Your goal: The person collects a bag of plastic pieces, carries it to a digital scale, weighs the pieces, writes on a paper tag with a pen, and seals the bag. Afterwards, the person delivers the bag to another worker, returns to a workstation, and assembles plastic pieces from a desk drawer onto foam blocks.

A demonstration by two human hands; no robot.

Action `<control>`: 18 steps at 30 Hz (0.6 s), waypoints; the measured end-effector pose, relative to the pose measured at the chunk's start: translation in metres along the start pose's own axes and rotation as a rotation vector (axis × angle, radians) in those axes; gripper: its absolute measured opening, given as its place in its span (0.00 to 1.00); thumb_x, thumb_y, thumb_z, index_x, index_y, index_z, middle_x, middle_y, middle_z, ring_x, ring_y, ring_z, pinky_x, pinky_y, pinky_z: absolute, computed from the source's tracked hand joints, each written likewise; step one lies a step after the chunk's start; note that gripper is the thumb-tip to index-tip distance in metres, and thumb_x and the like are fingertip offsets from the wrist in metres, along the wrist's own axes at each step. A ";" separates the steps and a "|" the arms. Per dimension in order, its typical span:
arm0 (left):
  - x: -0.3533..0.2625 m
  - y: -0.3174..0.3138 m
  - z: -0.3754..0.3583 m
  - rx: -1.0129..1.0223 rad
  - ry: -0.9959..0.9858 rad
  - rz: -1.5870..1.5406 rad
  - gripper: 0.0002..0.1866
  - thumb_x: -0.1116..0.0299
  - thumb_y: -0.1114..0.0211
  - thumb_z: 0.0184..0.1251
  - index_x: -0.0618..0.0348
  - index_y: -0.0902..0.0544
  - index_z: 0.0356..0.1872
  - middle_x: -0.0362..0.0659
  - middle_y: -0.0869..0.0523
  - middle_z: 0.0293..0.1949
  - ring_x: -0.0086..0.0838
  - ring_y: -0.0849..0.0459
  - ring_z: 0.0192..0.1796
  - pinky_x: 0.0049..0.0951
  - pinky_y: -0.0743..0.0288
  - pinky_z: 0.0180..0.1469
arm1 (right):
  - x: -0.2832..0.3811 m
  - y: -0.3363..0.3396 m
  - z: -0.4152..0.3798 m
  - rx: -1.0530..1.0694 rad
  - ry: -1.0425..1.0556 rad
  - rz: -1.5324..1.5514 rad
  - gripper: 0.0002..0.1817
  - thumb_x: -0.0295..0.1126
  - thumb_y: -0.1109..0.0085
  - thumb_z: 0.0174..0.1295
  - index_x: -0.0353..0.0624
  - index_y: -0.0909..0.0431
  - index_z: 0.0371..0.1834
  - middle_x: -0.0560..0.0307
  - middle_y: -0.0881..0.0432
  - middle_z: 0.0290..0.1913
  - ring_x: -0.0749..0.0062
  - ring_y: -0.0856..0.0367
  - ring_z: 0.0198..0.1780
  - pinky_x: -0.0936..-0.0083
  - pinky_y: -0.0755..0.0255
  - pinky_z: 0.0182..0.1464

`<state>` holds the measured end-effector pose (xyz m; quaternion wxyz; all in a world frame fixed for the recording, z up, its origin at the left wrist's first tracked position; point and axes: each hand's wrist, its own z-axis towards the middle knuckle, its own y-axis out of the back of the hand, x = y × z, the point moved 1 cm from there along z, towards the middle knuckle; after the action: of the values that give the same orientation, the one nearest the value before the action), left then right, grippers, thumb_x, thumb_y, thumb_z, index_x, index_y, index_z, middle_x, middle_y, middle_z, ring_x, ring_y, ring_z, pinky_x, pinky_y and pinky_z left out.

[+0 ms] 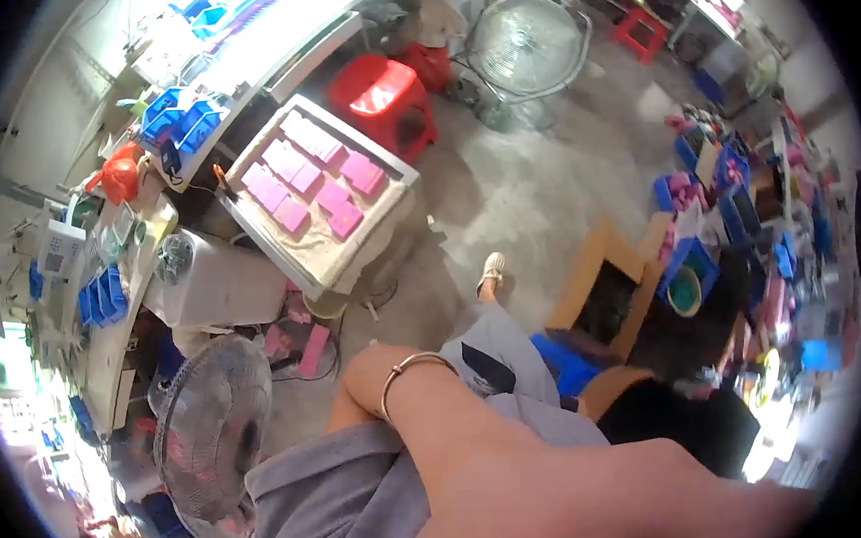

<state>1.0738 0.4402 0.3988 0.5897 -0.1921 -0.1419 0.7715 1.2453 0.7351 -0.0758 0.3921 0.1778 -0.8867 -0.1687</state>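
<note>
My left arm is bent sharply and raised close before the camera, with its elbow out of a grey sleeve (335,493) and a metal bangle (390,380) around the forearm. My left hand (657,496) lies blurred along the bottom edge, large and very near the lens; its fingers do not show clearly. No held thing appears at it. Nowhere in view is my right hand. Below my arm are my grey trousers (503,348) and one foot in a pale shoe (491,274) on the concrete floor (490,188).
A framed tray (402,188) bears several pink blocks (340,215). Beside it stands a red stool (383,96). Floor fans (216,441) stand at left and far back. At right are an open cardboard box (582,280), blue bins (693,265) and cluttered shelving. A workbench (291,28) runs along the upper left.
</note>
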 end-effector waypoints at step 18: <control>0.098 0.315 0.181 -0.062 -0.140 0.246 0.07 0.71 0.39 0.56 0.57 0.28 0.33 0.42 0.32 0.31 0.28 0.32 0.26 0.23 0.35 0.24 | 0.475 0.130 0.451 0.192 0.273 -0.056 0.10 0.27 0.56 0.58 0.35 0.27 0.38 0.51 0.22 0.28 0.72 0.22 0.27 0.78 0.26 0.29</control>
<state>0.6981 0.4533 0.4064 0.4732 -0.1718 -0.1817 0.8447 0.5823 0.7088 -0.0039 0.4852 0.2603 -0.8319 -0.0685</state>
